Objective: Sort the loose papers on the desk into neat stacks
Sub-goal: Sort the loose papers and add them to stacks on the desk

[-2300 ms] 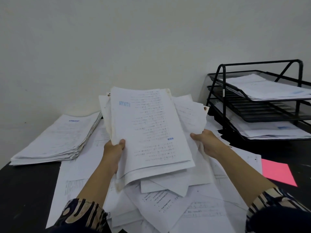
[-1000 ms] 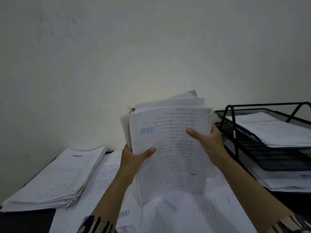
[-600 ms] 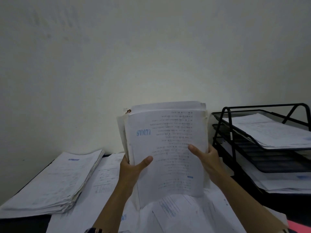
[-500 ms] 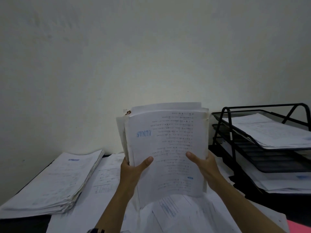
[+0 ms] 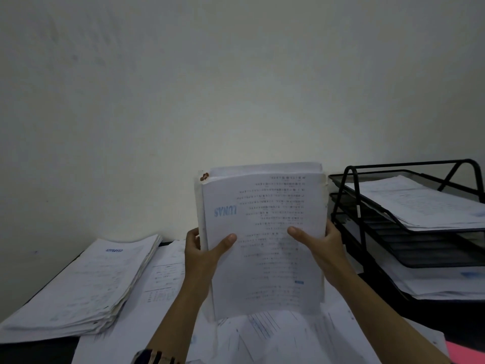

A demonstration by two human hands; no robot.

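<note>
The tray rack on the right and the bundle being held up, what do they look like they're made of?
Tray rack: apparently metal, matte black, judging by its thin bent rods and mesh-like shelves. Bundle: plain white printed paper, matte; sheet edges show at the top. Left hand and right hand grip its sides.

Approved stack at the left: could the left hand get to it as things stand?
Probably not yet: the left hand grips the upright bundle together with the right hand. Otherwise nothing blocks the approved stack.

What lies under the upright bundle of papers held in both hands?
Under the bundle of papers lie loose printed sheets spread over the desk, overlapping at angles. The bundle's lower edge hides the sheets directly behind it, and the desk surface beneath is covered.
</note>
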